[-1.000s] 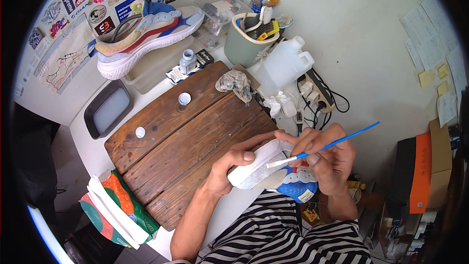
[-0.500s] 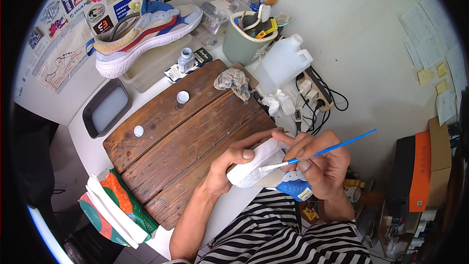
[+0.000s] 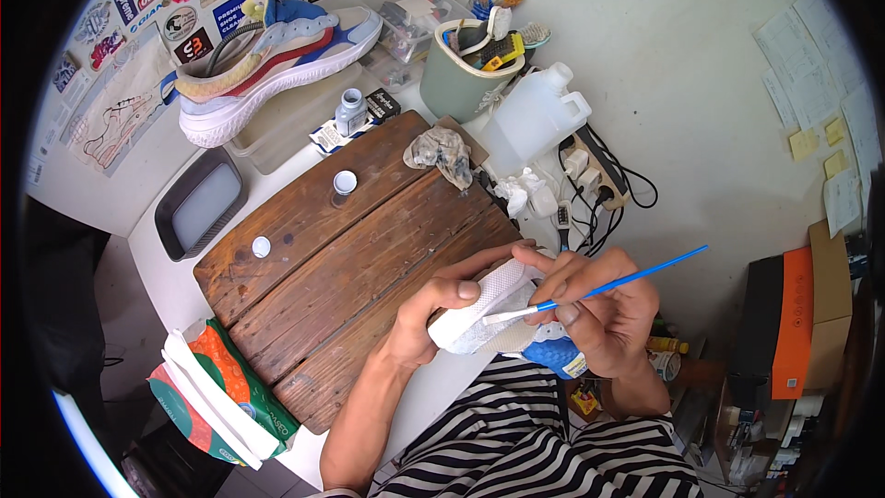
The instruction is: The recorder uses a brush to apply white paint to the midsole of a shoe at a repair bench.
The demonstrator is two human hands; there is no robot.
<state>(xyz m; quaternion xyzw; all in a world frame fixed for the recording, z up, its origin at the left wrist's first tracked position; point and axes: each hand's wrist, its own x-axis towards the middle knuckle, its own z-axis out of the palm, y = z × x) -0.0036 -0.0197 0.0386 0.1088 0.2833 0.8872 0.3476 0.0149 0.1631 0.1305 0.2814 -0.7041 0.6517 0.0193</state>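
Two hands at work over near edge of wooden board (image 3: 350, 258); biggest item beyond it: multicoloured sneaker (image 3: 277, 65) on clear box at back, untouched; green tub (image 3: 456, 83) of brushes and tools beside white plastic jug (image 3: 530, 120); crumpled stained rag (image 3: 441, 149) on board's far edge; small paint bottle (image 3: 350, 111) open, with two white caps (image 3: 345, 183) lying apart on board; white shoe (image 3: 484, 314) held at lap level just off board's near corner, left hand (image 3: 429, 314) wrapped under and around it, thumb pressed on top; right hand (image 3: 599, 314) pinching blue-handled brush (image 3: 608, 288) between thumb and fingers, white-loaded tip touching shoe's upper; judged mid-coat: visible upper reads white, hidden side impossible to tell, so remaining coverage unknown.
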